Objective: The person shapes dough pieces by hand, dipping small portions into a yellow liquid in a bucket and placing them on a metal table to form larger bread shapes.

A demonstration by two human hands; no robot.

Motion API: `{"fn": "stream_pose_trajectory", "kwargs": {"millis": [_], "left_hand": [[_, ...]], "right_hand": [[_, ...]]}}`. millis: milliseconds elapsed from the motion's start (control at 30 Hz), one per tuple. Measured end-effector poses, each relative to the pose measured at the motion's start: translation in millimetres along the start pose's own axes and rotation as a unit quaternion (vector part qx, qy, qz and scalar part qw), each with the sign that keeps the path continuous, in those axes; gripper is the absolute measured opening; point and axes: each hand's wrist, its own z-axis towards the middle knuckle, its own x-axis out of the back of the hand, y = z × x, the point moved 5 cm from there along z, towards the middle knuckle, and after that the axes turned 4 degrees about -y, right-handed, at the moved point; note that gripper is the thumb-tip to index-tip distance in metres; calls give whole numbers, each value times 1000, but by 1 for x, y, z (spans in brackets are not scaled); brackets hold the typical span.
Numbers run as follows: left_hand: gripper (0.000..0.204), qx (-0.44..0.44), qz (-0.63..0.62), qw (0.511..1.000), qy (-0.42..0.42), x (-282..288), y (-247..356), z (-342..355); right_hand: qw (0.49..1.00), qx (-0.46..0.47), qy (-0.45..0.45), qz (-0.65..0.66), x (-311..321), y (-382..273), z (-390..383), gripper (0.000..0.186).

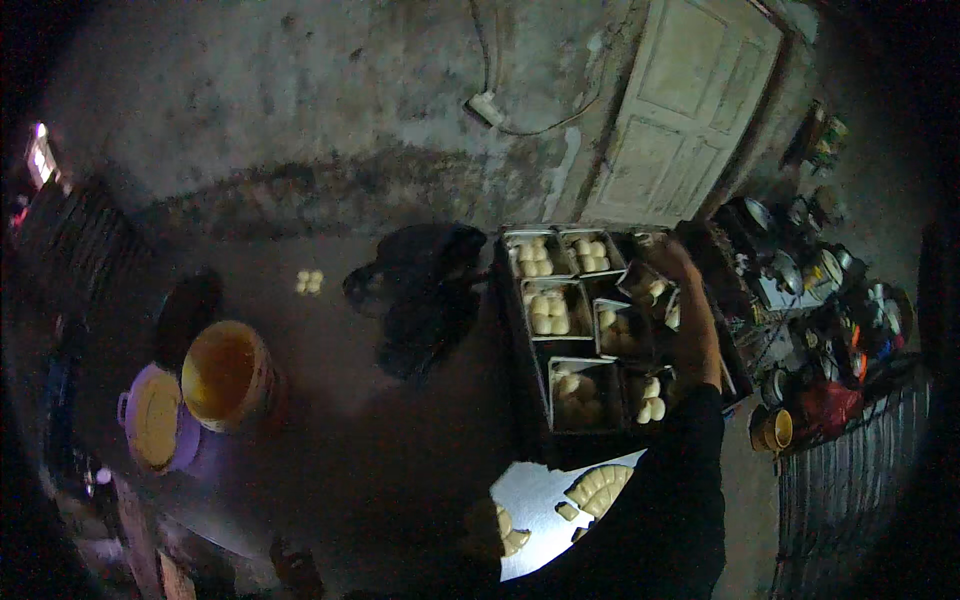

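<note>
My right arm, in a dark sleeve, stretches across the right side of a dark tray (540, 400) holding several square metal tins. At the tray's far right corner is my right hand (668, 258), beside a tilted tin (640, 282) with pale dough in it. Shadow and blur hide its fingers. Smooth dough balls (549, 313) sit in groups in the other tins. Near me, sliced pale dough (602, 488) lies on a bright white sheet (535, 490). A dim brownish shape at the sheet's left edge, by more dough pieces (512, 535), may be my left hand; its fingers cannot be made out.
Left on the dark surface stand a yellowish bucket (225, 375) and a purple tub (158, 420). A small dough cluster (309, 282) lies farther back, with a crumpled black bag (425, 300) to its right. Cluttered pots (790, 270) and a white door (685, 110) are at right.
</note>
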Motion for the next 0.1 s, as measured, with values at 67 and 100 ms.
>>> {"fn": "stream_pose_trajectory", "kwargs": {"millis": [67,100], "left_hand": [[50,7,18,1000,17,20,6,-15],[51,34,53,998,29,44,12,-39]], "right_hand": [[983,-128,21,129,-4,5,-3,55],[988,-103,8,113,-36,-43,2,50]]}}
